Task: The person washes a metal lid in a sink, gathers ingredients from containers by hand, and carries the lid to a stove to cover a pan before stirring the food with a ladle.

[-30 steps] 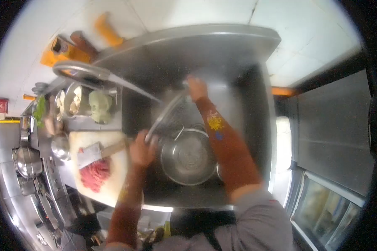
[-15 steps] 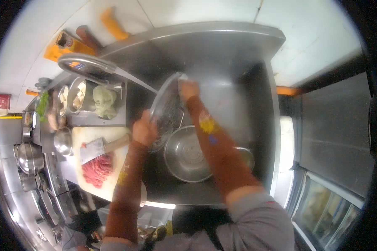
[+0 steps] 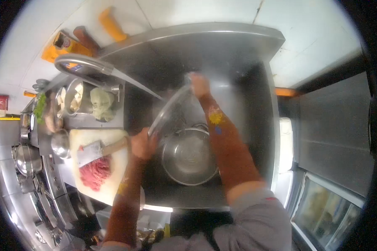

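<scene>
Under the running tap, a wide round metal bowl (image 3: 168, 109) is held steeply tilted over the sink (image 3: 255, 108), seen nearly edge-on. My left hand (image 3: 141, 144) is closed on its near-left rim, and my right hand (image 3: 200, 85) grips the far-right rim. The water stream from the tap (image 3: 81, 58) meets the bowl between my hands. Just below them, a second metal bowl (image 3: 188, 157) sits in the sink, its right edge partly hidden by my right forearm. Splashing water and motion blur the fingers.
Left of the sink, a cutting board (image 3: 119, 157) bears a cleaver (image 3: 89, 153) and sliced raw meat (image 3: 95, 173). Behind it stand a green cabbage-like vegetable (image 3: 101, 103) and a bowl of pale pieces (image 3: 76, 97). A yellow box (image 3: 50, 53) stands at the back wall.
The held bowl has turned more edge-on and shifted slightly right. My right hand has moved up and right, and my left hand a little down. Both keep their hold.
</scene>
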`<state>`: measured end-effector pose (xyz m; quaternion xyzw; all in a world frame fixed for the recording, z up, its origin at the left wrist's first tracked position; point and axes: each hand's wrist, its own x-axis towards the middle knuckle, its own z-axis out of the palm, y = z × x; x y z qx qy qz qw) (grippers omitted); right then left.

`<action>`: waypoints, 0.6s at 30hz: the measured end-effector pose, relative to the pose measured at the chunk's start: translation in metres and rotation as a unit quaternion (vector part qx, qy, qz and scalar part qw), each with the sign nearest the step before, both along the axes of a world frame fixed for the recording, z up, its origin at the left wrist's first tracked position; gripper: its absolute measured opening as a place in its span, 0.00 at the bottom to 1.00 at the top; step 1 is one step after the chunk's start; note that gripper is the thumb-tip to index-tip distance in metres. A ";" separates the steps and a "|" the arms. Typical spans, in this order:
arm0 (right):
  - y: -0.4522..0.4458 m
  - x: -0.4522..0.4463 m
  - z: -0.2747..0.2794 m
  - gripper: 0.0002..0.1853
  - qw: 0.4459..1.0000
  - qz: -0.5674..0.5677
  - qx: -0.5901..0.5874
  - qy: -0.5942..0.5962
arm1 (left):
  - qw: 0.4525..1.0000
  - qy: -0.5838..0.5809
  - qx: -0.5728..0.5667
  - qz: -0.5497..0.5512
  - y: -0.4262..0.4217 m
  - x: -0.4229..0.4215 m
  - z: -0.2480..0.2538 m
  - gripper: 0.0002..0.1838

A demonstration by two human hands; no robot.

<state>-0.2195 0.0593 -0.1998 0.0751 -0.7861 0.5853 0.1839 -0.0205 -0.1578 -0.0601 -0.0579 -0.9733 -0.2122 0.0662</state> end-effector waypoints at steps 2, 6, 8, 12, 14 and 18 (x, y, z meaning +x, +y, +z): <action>0.007 -0.005 -0.028 0.18 0.989 -0.011 -0.121 -0.086 | 1.000 -0.018 -0.002 0.016 -0.007 0.013 -0.002 0.10; 0.001 0.010 0.042 0.19 0.987 0.016 0.113 -0.111 | 0.996 -0.016 0.087 0.004 -0.007 0.015 0.006 0.09; -0.019 0.054 0.148 0.18 0.900 0.152 0.402 0.070 | 0.997 0.009 0.074 -0.031 0.010 -0.004 0.020 0.11; -0.047 0.068 0.139 0.12 0.982 0.046 0.124 0.134 | 0.998 -0.005 0.044 -0.037 0.022 -0.029 0.008 0.17; -0.061 0.066 0.111 0.15 0.981 -0.079 -0.078 -0.157 | 0.998 -0.054 0.028 -0.034 0.023 -0.032 0.006 0.21; -0.110 0.111 0.092 0.18 0.962 -0.270 -0.017 -0.035 | 0.997 -0.075 0.023 -0.025 0.022 -0.047 0.011 0.22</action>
